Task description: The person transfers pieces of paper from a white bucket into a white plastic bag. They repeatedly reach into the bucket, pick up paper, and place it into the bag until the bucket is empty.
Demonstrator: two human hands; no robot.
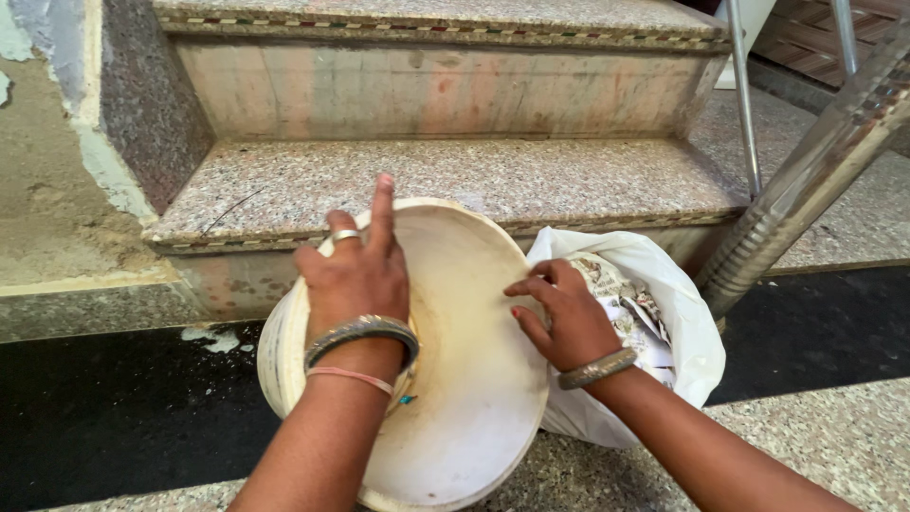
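While the head camera looks down at the foot of a speckled stone staircase (pixel 455 180), a cream-white plastic bucket (pixel 455 360) lies tilted on its side on the floor, its mouth facing up toward the viewer. The left hand (pixel 355 270) rests on the bucket's upper left rim, fingers spread flat, grasping nothing. The right hand (pixel 564 318) touches the right rim with loosely curled fingers, holding nothing. Just beside it sits a white plastic bag (pixel 687 332) stuffed with crumpled printed paper (pixel 626 308). A ribbed metal railing post (pixel 806 180) slants at the right.
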